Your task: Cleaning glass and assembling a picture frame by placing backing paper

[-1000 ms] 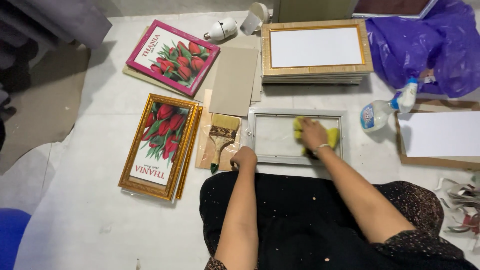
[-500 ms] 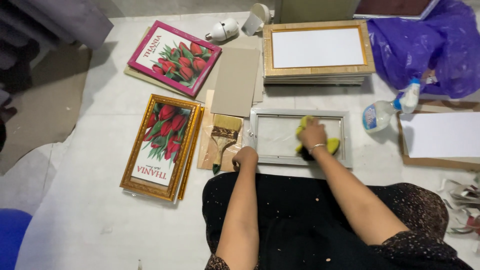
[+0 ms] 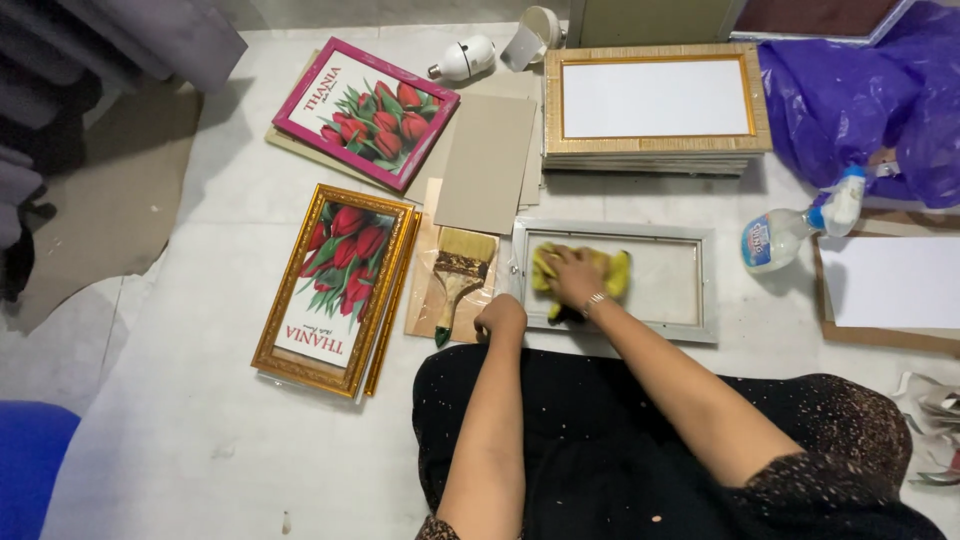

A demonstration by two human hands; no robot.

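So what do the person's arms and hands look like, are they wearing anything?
Both arms are bare, with no sleeves or gloves. The right hand has a thin silvery bracelet at the wrist. The left hand wears nothing I can see.

Right hand (image 3: 575, 278) flat, left hand (image 3: 500, 318) fisted
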